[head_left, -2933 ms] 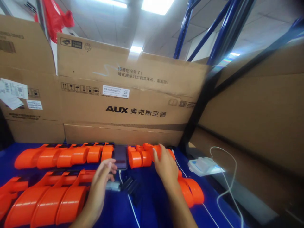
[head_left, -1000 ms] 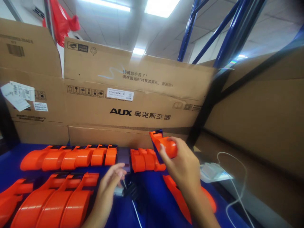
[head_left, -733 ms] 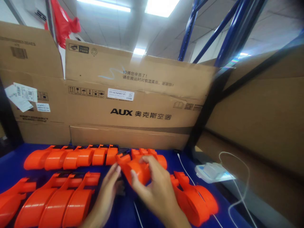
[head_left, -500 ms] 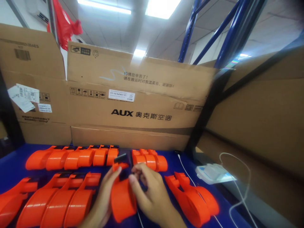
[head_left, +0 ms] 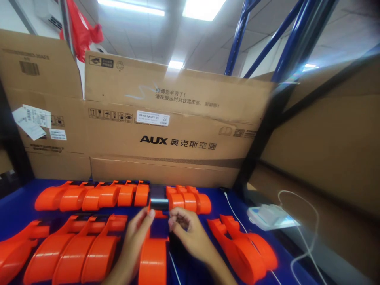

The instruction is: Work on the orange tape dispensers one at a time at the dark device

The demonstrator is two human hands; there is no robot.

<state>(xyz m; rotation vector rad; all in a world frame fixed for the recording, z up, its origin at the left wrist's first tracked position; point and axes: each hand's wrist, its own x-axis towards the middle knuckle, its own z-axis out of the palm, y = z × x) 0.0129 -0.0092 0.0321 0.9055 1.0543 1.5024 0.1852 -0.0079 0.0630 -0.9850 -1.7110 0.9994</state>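
Your left hand [head_left: 137, 233] grasps the upper end of the curved orange plastic part [head_left: 153, 261]; your right hand [head_left: 190, 232] curls at its right side, hold unclear.

held orange piece [head_left: 153, 259] blocks near middle; gap between back row [head_left: 190, 202] and right orange pair [head_left: 249, 259], white cable [head_left: 235, 213] crossing right end.

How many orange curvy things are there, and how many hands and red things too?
Orange curved parts: 16 in sight (6 back left, 3 back right, 4 front left, 2 front right, 1 at the hands)
Hands: 2 (left hand, right hand)
Red bag-like thing: 1
Total: 19
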